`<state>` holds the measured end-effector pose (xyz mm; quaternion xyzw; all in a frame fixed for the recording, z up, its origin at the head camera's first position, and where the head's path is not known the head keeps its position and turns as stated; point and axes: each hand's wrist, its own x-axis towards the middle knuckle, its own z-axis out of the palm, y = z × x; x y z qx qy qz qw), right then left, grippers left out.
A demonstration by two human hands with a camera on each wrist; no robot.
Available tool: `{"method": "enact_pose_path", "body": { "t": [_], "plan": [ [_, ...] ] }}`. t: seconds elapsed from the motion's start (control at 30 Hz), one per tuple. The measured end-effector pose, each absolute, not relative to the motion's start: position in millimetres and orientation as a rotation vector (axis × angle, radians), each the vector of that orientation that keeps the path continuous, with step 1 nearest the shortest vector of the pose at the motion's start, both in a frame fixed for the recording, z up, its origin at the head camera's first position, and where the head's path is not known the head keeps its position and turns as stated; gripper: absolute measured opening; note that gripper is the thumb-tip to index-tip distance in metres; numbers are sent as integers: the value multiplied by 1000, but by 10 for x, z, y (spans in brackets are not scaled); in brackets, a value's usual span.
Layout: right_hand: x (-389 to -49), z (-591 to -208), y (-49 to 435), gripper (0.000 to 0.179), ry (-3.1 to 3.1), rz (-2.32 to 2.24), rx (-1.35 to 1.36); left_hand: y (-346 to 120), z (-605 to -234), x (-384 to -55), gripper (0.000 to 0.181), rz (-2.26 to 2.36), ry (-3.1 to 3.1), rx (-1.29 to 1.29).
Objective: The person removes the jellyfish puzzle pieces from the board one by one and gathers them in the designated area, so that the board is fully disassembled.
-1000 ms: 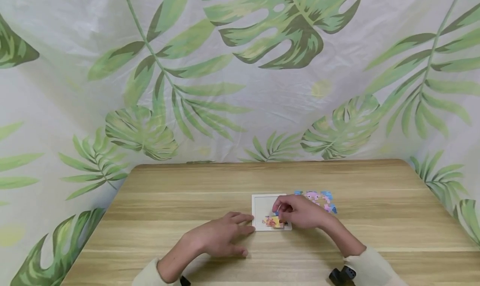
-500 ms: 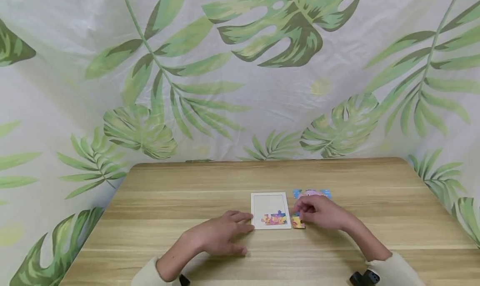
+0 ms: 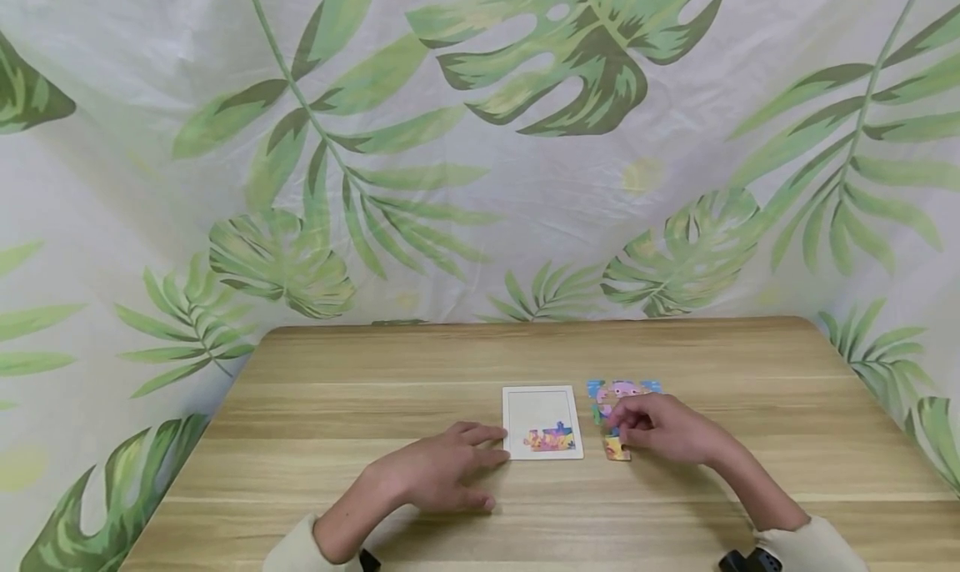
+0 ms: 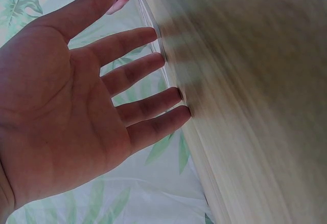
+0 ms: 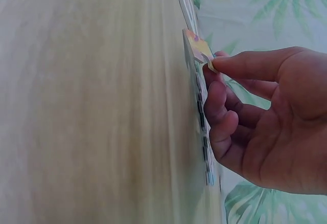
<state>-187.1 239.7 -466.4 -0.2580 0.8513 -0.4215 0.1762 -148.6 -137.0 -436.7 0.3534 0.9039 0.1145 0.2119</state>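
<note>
My right hand (image 3: 670, 429) pinches a yellow puzzle piece (image 3: 617, 449) between thumb and fingertips, just right of a white puzzle board (image 3: 534, 405). In the right wrist view this piece (image 5: 198, 46) is tilted off the wood. Several joined pieces (image 3: 551, 437) in pink, yellow and blue lie in the board's lower right part. With its fingers spread and straight, my left hand (image 3: 446, 470) rests at the board's left edge. The left wrist view shows the fingertips (image 4: 173, 95) down at the table, the palm holding nothing.
Behind my right hand lie more puzzle pieces (image 3: 624, 388), pink and blue, partly covered by the hand. All of it is on a wooden table (image 3: 375, 363). A leaf-patterned cloth (image 3: 450, 180) hangs beyond the table's far edge.
My right hand has moved right from over the board to beside it, carrying the yellow puzzle piece. It drifted slightly further right in the last half second. My left hand has stayed put.
</note>
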Motion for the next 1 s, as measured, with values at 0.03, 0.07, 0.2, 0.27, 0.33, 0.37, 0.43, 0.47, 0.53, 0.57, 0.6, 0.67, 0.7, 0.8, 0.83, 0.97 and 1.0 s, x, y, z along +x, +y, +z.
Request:
{"method": "enact_pose_path", "body": {
  "t": [0.03,0.07,0.2,0.27,0.33,0.37,0.43,0.47,0.53,0.57,0.6,0.67,0.7,0.8,0.83,0.97,1.0],
  "plan": [
    [-1873,-4667,2385,12,2406,-1196,-734,-1368,-4367,-1488,60,321,2510,986],
    [-1874,-4666,2370,12,2402,-1198,-742,-1366,-4367,-1489,61,320,2510,988],
    [-1875,-4652,2316,11,2406,-1194,-768,-1363,-4363,-1488,60,315,2513,988],
    [-1876,-4645,2301,10,2417,-1184,-776,-1363,-4360,-1487,60,312,2513,983],
    [-1877,-4642,2296,10,2428,-1168,-775,-1362,-4354,-1485,60,316,2513,980],
    [-1875,-4638,2295,10,2432,-1161,-770,-1362,-4353,-1484,60,317,2513,981],
    [-1873,-4634,2294,11,2443,-1141,-765,-1359,-4352,-1481,60,319,2513,981],
    [-1871,-4633,2293,12,2446,-1135,-763,-1358,-4351,-1479,60,319,2513,982],
    [-1865,-4628,2287,15,2463,-1113,-764,-1357,-4351,-1476,60,319,2514,983],
    [-1862,-4627,2281,17,2473,-1103,-760,-1357,-4352,-1475,60,318,2515,984],
    [-1860,-4628,2276,18,2481,-1094,-765,-1358,-4351,-1474,60,318,2516,985],
    [-1854,-4629,2265,19,2493,-1087,-772,-1359,-4353,-1474,60,315,2519,990],
    [-1850,-4629,2260,20,2501,-1081,-776,-1359,-4354,-1474,60,314,2519,992],
    [-1844,-4634,2253,20,2512,-1079,-781,-1359,-4356,-1477,60,310,2519,996],
    [-1843,-4635,2252,20,2516,-1078,-779,-1359,-4357,-1478,60,309,2518,995],
    [-1846,-4643,2258,20,2533,-1068,-774,-1357,-4359,-1482,61,305,2513,990],
    [-1848,-4647,2260,19,2538,-1065,-771,-1356,-4360,-1484,61,304,2512,989]
  ]
}}
